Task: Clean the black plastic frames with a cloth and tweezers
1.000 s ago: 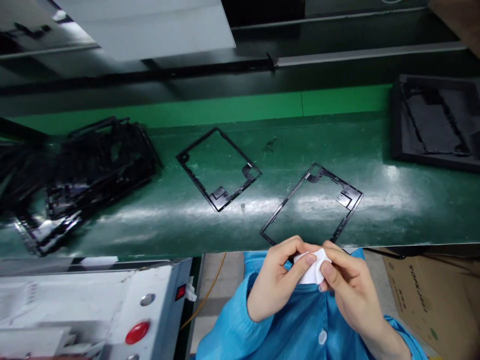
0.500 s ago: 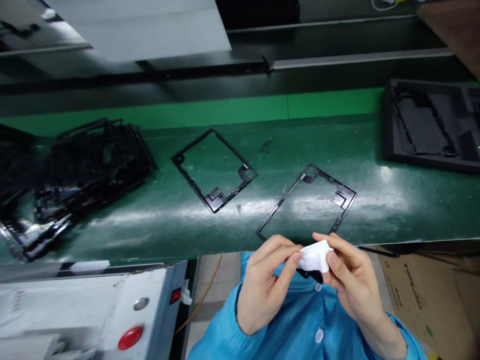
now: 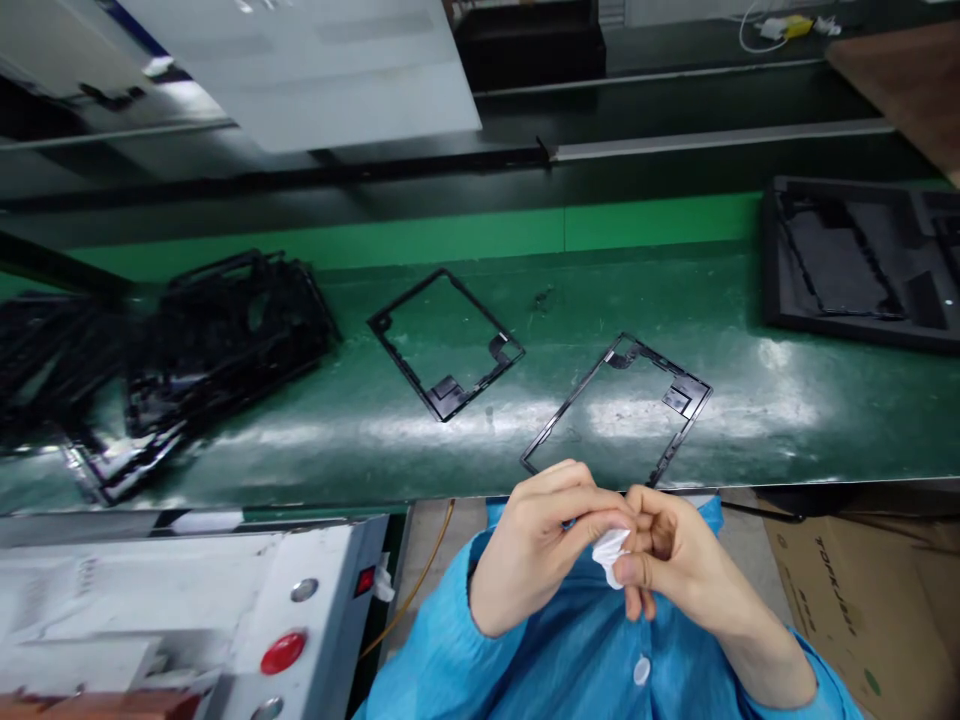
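Both hands meet in front of my blue sleeves, just off the bench's front edge. My left hand [image 3: 551, 545] has its fingers bent together and pinches at a small crumpled white cloth [image 3: 610, 556]. From the other side my right hand [image 3: 667, 560] grips the same cloth between thumb and fingers. Whether it is cloth or tissue I cannot tell for sure. Just beyond the hands a thin black rectangular frame [image 3: 679, 402] lies on the green bench, its near corner hidden behind them. A second black frame [image 3: 448, 397] lies farther left.
A heap of black frames [image 3: 232, 330] sits at the left. At the right is a dark foam tray [image 3: 847, 250] with a frame in it. A grey machine with a red button [image 3: 283, 653] stands front left, a cardboard box [image 3: 832, 600] on the floor at right.
The hands have drawn closer together and the cloth is bunched smaller between them. The camera view has shifted slightly, so the bench items appear moved a little to the right at left.
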Demonstrator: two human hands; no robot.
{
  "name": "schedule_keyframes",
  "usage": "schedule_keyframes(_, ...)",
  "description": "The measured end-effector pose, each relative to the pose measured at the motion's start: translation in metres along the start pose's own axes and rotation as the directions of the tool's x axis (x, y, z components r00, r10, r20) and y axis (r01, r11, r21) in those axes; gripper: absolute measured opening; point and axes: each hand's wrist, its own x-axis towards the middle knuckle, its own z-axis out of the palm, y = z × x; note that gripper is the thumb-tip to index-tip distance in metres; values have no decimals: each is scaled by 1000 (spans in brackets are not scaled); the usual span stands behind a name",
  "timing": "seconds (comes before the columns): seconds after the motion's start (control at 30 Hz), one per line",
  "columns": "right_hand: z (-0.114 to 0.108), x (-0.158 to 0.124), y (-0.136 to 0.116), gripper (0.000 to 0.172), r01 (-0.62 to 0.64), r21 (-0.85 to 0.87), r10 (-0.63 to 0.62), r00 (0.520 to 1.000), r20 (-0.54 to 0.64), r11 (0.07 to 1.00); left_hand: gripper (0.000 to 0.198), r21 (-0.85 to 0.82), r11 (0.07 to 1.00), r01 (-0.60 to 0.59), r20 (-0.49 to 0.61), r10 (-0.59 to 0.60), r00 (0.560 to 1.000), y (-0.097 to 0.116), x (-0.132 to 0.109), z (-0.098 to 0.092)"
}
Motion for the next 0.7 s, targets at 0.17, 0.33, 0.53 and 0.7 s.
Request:
schedule_keyframes(0.17, 0, 4, -2, 37, 144, -190, -172, 975, -142, 971, 10, 64, 988, -138, 68, 134, 989, 5, -1, -2)
schedule_keyframes(0.33, -9, -1, -4, 21, 364, -341, -437, 884, -167, 867, 17, 205, 905, -372, 84, 362, 928, 2, -16, 0)
schedule_keyframes(0.53, -5, -13, -3, 26, 383, -412, -465, 878, -118, 827, 25, 348, 842, -412, 167, 377, 911, -12, -34, 7)
schedule_keyframes(0.7, 2, -10, -5, 22, 289, -549, -449, 875, -180, 784, 21, 297, 895, -334, 91, 321, 943, -10, -39, 18)
